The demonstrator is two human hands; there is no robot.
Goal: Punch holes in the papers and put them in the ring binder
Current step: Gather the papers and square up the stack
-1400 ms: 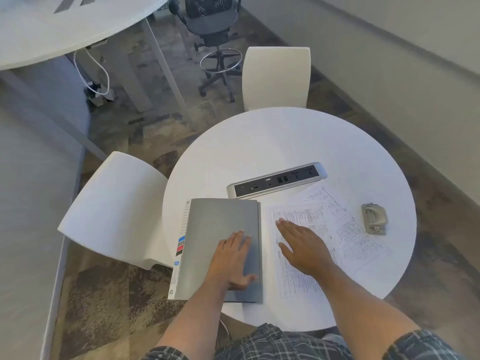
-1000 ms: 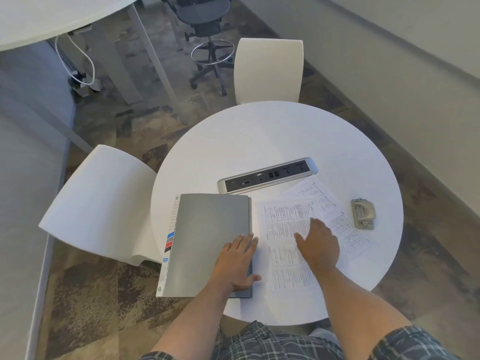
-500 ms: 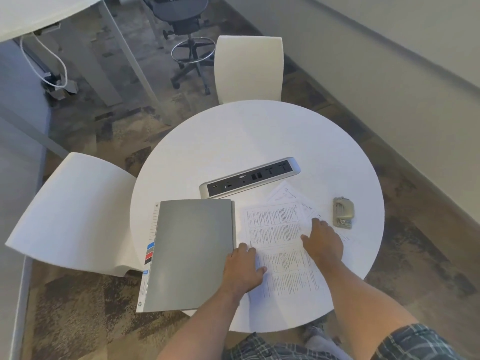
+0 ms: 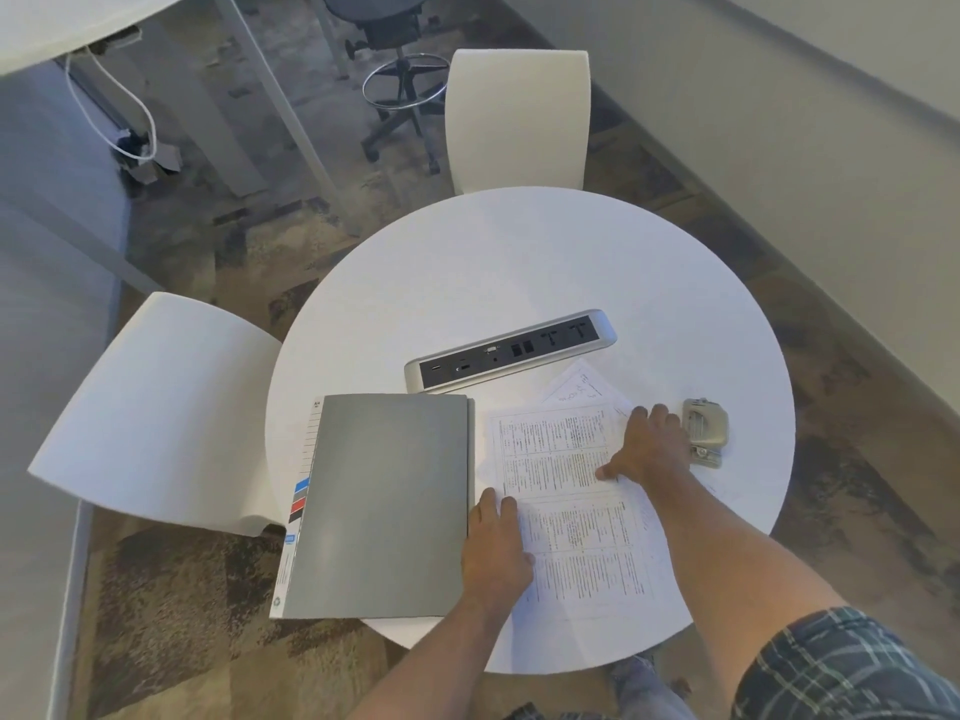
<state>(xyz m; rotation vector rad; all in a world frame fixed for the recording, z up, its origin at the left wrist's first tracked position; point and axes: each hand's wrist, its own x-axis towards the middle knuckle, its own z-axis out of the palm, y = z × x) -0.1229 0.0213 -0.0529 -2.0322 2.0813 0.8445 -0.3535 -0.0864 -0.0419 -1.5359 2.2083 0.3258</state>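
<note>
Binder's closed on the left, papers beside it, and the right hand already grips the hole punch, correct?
Not quite. In the head view the right hand lies flat on the papers, just short of the hole punch. The binder is closed, left of the papers.

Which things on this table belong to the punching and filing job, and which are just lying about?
For the job: papers, grey ring binder, hole punch.

Lying about: power strip, two white chairs, office chair.
</note>
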